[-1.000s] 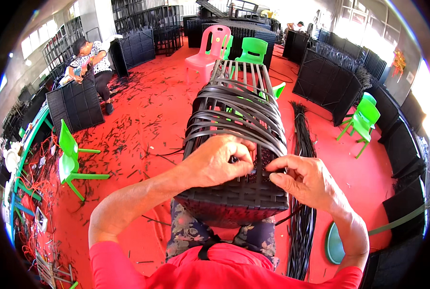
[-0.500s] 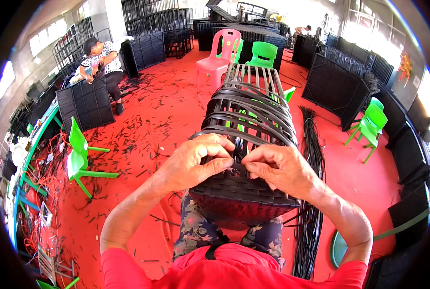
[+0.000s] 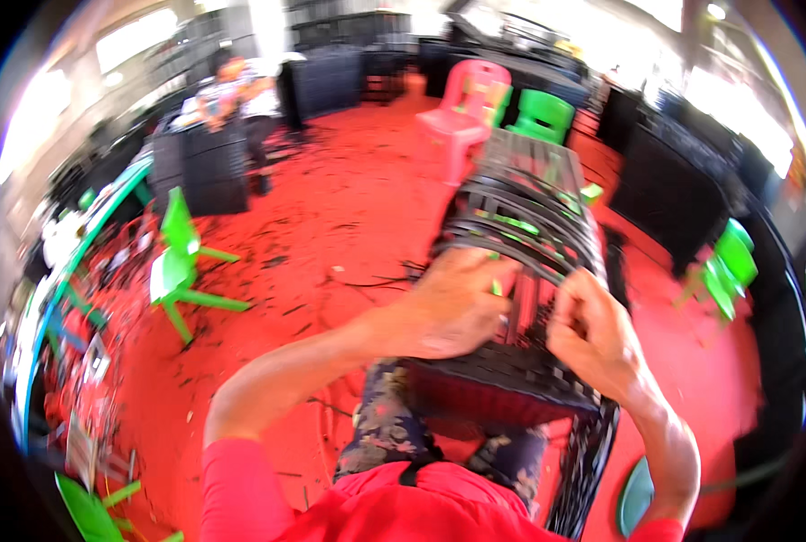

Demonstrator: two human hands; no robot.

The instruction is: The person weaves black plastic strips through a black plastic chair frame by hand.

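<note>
Across my lap lies a long metal-barred frame [image 3: 527, 161], its near end covered in black woven strips [image 3: 502, 369]. Loose black plastic strips [image 3: 516, 217] loop over the bars farther up. My left hand [image 3: 457, 303], blurred by motion, is closed with curled fingers over the left side of the near end. On the right side, my right hand [image 3: 594, 336] makes a pinch close to the strips. What either hand holds is too small and smeared to make out.
A bundle of black strips [image 3: 583, 470] lies right of my legs. Green chairs [image 3: 179, 271] stand to the left and right, a pink chair [image 3: 464, 108] ahead. Another person [image 3: 240, 95] works at a dark panel [image 3: 200, 172] at far left. Scraps litter the red floor.
My hands were close together at the middle of the woven end; they are now farther apart. The view has swung, so the scene sits farther right and is blurred.
</note>
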